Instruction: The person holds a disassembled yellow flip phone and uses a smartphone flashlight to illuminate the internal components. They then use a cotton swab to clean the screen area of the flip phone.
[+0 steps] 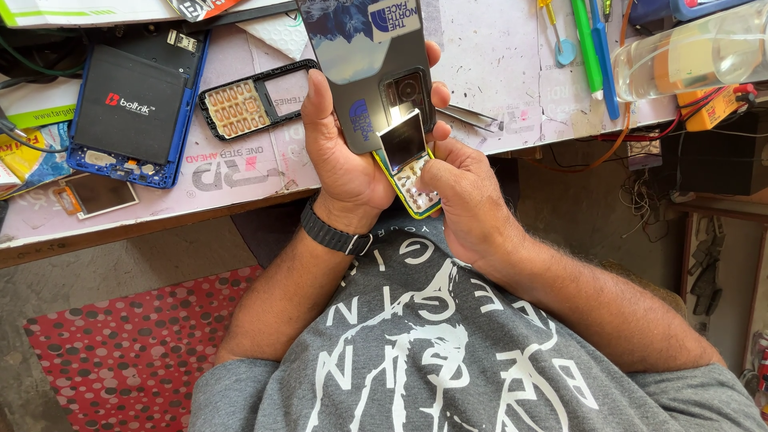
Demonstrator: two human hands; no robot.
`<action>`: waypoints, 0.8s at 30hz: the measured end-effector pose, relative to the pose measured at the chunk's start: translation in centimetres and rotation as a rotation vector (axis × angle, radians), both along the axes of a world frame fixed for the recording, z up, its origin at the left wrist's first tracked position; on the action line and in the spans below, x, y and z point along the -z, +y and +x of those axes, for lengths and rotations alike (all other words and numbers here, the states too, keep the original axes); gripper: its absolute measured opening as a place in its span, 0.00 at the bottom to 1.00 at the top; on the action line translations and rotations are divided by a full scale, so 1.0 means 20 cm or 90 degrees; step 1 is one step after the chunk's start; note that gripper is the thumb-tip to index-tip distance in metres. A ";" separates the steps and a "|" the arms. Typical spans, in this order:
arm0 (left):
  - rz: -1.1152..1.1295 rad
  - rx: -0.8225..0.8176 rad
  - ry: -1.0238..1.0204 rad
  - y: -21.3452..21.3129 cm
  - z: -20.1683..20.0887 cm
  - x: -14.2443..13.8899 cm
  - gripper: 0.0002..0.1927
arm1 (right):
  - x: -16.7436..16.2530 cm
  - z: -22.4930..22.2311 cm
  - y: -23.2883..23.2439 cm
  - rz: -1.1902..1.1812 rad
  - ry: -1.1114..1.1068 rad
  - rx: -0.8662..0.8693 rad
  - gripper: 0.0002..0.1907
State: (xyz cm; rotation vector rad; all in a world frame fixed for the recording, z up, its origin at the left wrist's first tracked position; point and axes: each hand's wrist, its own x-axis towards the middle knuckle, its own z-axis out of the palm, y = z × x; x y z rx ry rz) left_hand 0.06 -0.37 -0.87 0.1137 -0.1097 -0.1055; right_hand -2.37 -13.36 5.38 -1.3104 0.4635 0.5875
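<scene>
Above lap, off tabletop [240, 180] edge: left hand [344, 152] grip closed around dark smartphone [368, 64], steadying it; right hand [456, 192] grip pinches yellow keypad phone [412, 180], small screen [402, 140] lifted clear.

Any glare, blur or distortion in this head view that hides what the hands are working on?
Head view: sharp daylight, no motion blur; bright glare on the small screen above the yellow keypad phone in the right hand; the left hand holds a glossy dark phone showing reflections; slight wide-angle bending at edges.
</scene>
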 end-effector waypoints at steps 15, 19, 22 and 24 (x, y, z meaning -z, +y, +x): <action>0.002 -0.003 -0.005 0.00 0.00 0.01 0.44 | -0.01 0.00 0.00 0.008 -0.006 -0.001 0.14; 0.005 -0.007 -0.005 -0.01 0.00 0.00 0.44 | -0.01 0.00 0.00 0.003 -0.002 0.002 0.15; 0.000 -0.006 -0.005 -0.01 0.00 0.00 0.43 | -0.01 0.00 0.00 -0.002 0.007 0.004 0.14; 0.006 -0.007 -0.004 -0.01 0.00 0.00 0.43 | -0.02 -0.01 0.00 -0.011 0.007 0.001 0.14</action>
